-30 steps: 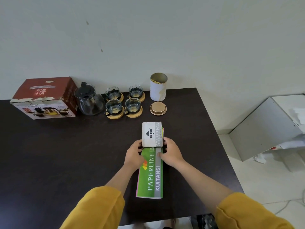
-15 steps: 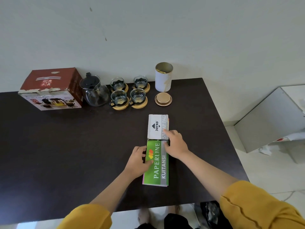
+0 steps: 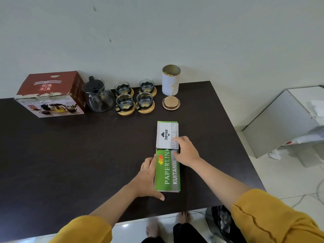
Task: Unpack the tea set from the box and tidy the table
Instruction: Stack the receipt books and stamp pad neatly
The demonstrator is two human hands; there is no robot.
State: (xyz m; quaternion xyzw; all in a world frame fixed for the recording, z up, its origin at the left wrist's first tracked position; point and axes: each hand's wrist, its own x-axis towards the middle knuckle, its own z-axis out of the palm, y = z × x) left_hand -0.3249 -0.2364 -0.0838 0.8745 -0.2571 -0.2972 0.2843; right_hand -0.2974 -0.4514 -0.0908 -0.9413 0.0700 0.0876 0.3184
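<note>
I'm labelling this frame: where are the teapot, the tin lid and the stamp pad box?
teapot (image 3: pixel 98 99): head view, on its glass belly.
tin lid (image 3: pixel 171 102): head view, on its flat top.
stamp pad box (image 3: pixel 164 135): head view, on its white top face.

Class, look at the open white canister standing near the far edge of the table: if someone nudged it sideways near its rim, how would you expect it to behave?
The white canister stands tall and narrow, so a high push would probably tip it. It looks empty and open, with its lid lying apart, so it is likely light. Once on its round side, it would probably roll.
</note>
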